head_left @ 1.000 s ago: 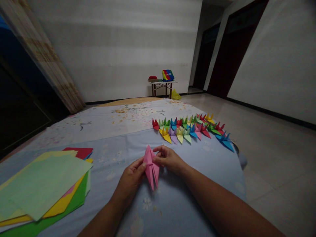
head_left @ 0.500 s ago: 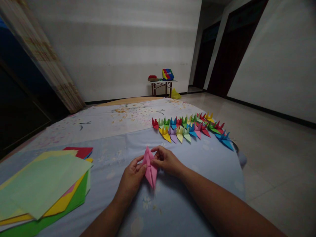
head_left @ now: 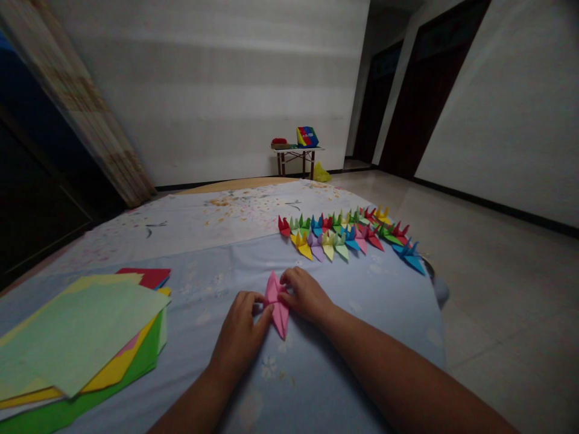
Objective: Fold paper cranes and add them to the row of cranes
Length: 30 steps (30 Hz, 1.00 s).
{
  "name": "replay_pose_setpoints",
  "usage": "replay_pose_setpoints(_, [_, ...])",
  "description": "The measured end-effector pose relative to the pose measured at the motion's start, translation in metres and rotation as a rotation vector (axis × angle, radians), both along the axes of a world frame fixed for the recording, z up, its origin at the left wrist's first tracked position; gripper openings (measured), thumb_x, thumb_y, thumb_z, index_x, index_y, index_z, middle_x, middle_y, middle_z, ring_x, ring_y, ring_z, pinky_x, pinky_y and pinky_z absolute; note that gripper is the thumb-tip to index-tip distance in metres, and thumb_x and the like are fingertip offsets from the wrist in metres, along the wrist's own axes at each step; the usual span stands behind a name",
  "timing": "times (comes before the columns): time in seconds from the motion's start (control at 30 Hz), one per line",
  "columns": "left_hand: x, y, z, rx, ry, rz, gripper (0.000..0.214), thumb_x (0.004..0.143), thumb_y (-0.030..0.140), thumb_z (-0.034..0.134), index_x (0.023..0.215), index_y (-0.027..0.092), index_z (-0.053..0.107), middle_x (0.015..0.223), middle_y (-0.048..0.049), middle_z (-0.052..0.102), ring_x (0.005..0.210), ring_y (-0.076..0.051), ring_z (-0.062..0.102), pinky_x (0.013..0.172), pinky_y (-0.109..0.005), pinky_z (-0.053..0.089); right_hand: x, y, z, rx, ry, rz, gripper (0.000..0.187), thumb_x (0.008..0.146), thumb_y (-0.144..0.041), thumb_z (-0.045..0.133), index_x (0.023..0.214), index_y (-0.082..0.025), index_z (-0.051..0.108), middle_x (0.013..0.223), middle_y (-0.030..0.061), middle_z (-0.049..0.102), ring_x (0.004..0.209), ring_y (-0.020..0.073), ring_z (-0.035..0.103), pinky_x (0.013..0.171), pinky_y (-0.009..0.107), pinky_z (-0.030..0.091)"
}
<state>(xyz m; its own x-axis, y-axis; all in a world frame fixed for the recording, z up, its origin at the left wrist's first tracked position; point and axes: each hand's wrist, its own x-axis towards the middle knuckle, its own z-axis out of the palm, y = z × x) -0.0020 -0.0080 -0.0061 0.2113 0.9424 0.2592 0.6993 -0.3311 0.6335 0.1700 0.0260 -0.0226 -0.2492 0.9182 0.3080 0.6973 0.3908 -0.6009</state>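
A pink folded origami paper, long and pointed at both ends, lies between my hands just over the blue cloth. My left hand pinches its left edge between thumb and fingers. On the opposite edge my right hand grips it, thumb near the middle and fingers curled behind. Parts of the paper under the fingertips are hidden. Beyond my right hand stand rows of folded paper cranes in many colours.
A stack of coloured paper sheets lies at the left, pale green on top. The table's blue cloth meets a white flowered cloth further back. By the far wall, a small table bears a colourful box.
The pink paper has shifted slightly and its centre crease looks less open. My left hand has turned, its fingers now more on the near-left edge. My right hand stays about where it was.
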Motion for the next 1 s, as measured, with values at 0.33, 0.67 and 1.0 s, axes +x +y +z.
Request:
replay_pose_setpoints(0.33, [0.000,-0.001,-0.003,0.046,0.066,-0.045,0.022,0.082,0.034,0.046,0.093,0.019,0.057,0.092,-0.0077,0.060,0.090,-0.025,0.056,0.083,-0.042,0.044,-0.001,0.004,-0.007,0.155,-0.182,0.208,0.013,0.080,-0.025,0.060,0.090,-0.027,0.068,0.092,0.0048,0.056,0.087,0.0178,0.043,0.073,0.030,0.029])
replay_pose_setpoints(0.67, [0.003,-0.007,-0.005,0.156,0.235,-0.113,0.023,0.084,0.027,0.045,0.097,0.017,0.060,0.095,-0.0090,0.060,0.090,-0.024,0.053,0.083,-0.040,0.043,-0.004,0.003,-0.008,0.109,-0.279,0.166,0.021,0.083,-0.025,0.054,0.104,-0.026,0.061,0.097,0.0052,0.055,0.090,0.0187,0.042,0.071,0.030,0.028])
replay_pose_setpoints(1.0, [0.005,-0.012,-0.007,0.173,0.389,-0.102,0.026,0.085,0.023,0.044,0.104,0.016,0.061,0.106,-0.0112,0.058,0.098,-0.023,0.052,0.087,-0.039,0.042,-0.004,0.009,-0.006,0.011,-0.245,0.151,0.024,0.082,-0.019,0.050,0.105,-0.021,0.057,0.098,0.0066,0.053,0.091,0.0186,0.043,0.077,0.030,0.032])
